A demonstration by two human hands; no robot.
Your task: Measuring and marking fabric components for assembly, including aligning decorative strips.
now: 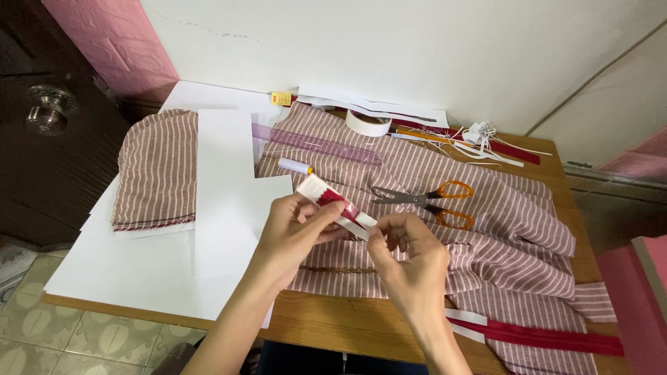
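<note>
- Your left hand (295, 226) pinches the white strip (337, 203), with its red cloth piece, between your fingers.
- Your right hand (410, 260) nips the strip's lower end; I judge you're mid-alignment.
- Next move needs a steady pinch; scissors (431, 201) lie just beyond your fingers.

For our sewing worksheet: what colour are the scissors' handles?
Orange, seen in the head view: the scissors lie on the striped fabric.

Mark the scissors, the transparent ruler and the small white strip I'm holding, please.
scissors (425, 200): head view, on the pivot where the blades meet the orange handles.
transparent ruler (319, 146): head view, mid-length of the ruler.
white strip (333, 201): head view, on its middle, between both hands.
</note>
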